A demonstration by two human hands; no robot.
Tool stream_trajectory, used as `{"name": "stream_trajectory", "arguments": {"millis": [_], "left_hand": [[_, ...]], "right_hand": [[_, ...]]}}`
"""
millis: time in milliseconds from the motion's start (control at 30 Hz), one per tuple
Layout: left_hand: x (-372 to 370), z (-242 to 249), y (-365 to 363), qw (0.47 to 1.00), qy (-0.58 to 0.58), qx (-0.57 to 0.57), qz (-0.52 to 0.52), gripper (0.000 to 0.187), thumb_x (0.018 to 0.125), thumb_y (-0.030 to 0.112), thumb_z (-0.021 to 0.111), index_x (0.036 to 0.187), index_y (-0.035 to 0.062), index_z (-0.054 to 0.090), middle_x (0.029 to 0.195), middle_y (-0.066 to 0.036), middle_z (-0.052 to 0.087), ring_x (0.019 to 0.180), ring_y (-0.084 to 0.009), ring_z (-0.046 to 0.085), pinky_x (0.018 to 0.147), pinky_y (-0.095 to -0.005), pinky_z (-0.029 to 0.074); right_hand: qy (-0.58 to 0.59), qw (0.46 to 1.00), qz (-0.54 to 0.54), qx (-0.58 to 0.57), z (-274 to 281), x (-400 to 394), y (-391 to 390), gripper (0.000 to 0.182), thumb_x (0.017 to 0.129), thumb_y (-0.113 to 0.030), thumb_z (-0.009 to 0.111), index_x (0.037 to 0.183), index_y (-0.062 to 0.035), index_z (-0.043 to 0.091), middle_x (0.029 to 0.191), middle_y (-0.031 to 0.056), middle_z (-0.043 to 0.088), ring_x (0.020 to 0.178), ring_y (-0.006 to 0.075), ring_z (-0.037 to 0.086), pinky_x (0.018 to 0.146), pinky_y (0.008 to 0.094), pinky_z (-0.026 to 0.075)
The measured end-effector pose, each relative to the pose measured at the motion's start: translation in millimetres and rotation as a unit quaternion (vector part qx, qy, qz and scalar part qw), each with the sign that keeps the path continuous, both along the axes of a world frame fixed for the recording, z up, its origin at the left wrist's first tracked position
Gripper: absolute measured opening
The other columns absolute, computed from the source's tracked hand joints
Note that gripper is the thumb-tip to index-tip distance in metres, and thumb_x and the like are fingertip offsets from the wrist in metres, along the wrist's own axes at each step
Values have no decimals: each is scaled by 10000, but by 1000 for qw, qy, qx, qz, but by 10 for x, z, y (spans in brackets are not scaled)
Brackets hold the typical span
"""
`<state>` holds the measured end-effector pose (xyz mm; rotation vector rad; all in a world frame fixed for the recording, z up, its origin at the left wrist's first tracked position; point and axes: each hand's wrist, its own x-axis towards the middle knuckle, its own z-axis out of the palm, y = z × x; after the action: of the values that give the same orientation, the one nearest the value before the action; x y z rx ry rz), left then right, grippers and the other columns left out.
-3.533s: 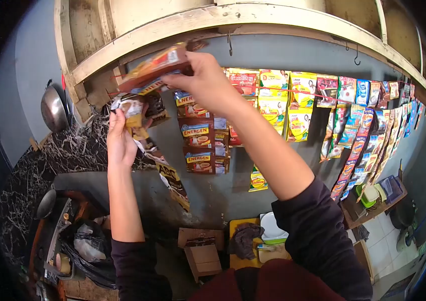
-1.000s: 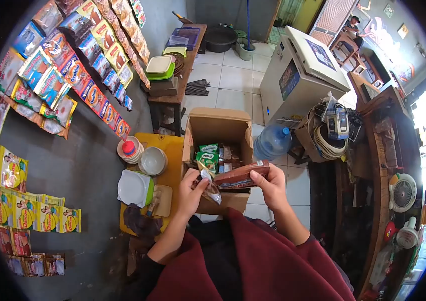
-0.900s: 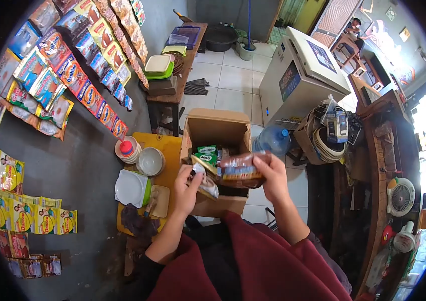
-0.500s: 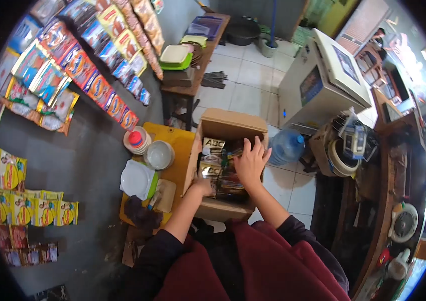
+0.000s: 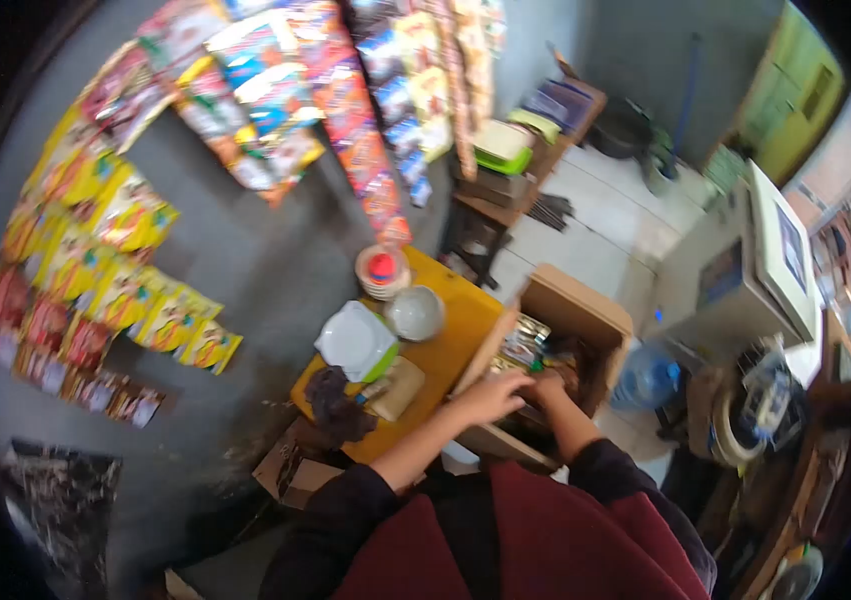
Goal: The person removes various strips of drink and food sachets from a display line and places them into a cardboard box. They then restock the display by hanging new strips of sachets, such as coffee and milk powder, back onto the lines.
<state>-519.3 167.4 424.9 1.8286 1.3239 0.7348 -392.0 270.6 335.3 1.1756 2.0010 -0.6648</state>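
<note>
An open cardboard box [image 5: 581, 296] stands right of the yellow table, with shiny packets [image 5: 525, 340] inside it. My left hand [image 5: 493, 394] reaches over the box's near left side, its fingers pointing toward my other hand; blur hides whether it holds anything. Beside it, my right hand [image 5: 547, 388] is inside the box among the packets, and its fingertips are hidden. The two hands are close together.
The yellow table [image 5: 457, 292] holds bowls [image 5: 415, 313], a white container [image 5: 353, 340] and a dark cloth [image 5: 333, 402]. Sachet strips [image 5: 135, 290] hang on the left wall. A blue water bottle [image 5: 645, 378] and white freezer [image 5: 715, 270] stand to the right.
The view has turned left, shifting the scene rightward and tilting it. My hands have come closer together, and my right hand has gone lower into the box.
</note>
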Motion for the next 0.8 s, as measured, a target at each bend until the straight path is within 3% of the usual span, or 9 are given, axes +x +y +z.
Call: {"name": "stream_trajectory", "arguments": {"millis": [33, 67, 167, 233, 300, 433, 567, 700, 800], "left_hand": [[-30, 320, -115, 1000, 12, 6, 8, 369, 750, 141, 559, 1100, 58, 482, 1173, -145, 440, 1105, -293, 407, 933, -366, 325], [-145, 579, -262, 996, 56, 63, 10, 376, 754, 154, 561, 1118, 100, 480, 1212, -129, 406, 1123, -293, 393, 940, -365, 319], [-667, 1098, -798, 979, 168, 71, 95, 375, 763, 189, 564, 1129, 179, 486, 1305, -88, 305, 1220, -290, 259, 983, -482, 206], [-1132, 1453, -1192, 946, 240, 72, 205, 348, 758, 182, 570, 1101, 191, 513, 1324, -73, 280, 1240, -302, 210, 994, -507, 142], [-1653, 1897, -1578, 887, 291, 168, 317, 324, 680, 149, 627, 1000, 172, 579, 1249, -121, 369, 1167, -318, 317, 983, -472, 190], [-2283, 3141, -2299, 696, 399, 339, 492, 288, 640, 89, 618, 927, 97, 596, 1095, -131, 449, 1045, -305, 417, 898, -397, 321], [-2851, 4211, -2891, 498, 476, 400, 604, 228, 742, 269, 573, 910, 116, 587, 1116, -128, 495, 1051, -291, 440, 904, -410, 296], [-3245, 4858, -3128, 392, 419, 191, 796, 398, 787, 469, 434, 1006, 161, 560, 1172, -110, 474, 1095, -289, 427, 922, -493, 242], [-3758, 4971, -3335, 480, 337, 126, 800, 468, 791, 527, 373, 1038, 170, 549, 1196, -106, 465, 1121, -280, 418, 936, -519, 213]], "right_hand": [[58, 997, -40, 14, -454, 148, 94, 496, 677, -451, 581, 1017, -91, 592, 1093, 125, 548, 984, 249, 544, 802, 386, 435], [4, 999, 30, -40, 651, 19, 11, 427, 681, -437, 578, 934, -97, 628, 1026, 116, 582, 946, 237, 563, 770, 371, 447], [43, 981, 186, -26, 689, 37, 294, 448, 679, -475, 570, 886, -82, 626, 967, 119, 598, 883, 278, 572, 741, 374, 451], [34, 976, 211, 34, 1396, -247, 400, 685, 610, -497, 648, 1093, -36, 497, 1077, 171, 531, 950, 296, 532, 801, 378, 434], [240, 928, 214, 190, 2457, -578, 69, 639, 606, -365, 689, 1122, -52, 478, 1050, 202, 519, 969, 314, 509, 786, 366, 424], [450, 804, 382, 72, 3790, -1325, -355, 585, 671, -289, 667, 1143, -36, 431, 1078, 182, 479, 975, 320, 486, 835, 370, 396], [633, 599, 480, 98, 4619, -2193, -997, 443, 675, -152, 638, 1078, -48, 488, 1081, 155, 487, 956, 308, 506, 819, 354, 413], [806, 324, 415, 270, 5205, -3087, -1716, 273, 688, -84, 588, 943, -27, 509, 970, 129, 517, 862, 322, 525, 733, 387, 447], [786, 452, 342, 248, 5545, -3665, -2069, 168, 710, -116, 543, 840, -12, 564, 883, 162, 579, 796, 327, 568, 686, 394, 469]]}}
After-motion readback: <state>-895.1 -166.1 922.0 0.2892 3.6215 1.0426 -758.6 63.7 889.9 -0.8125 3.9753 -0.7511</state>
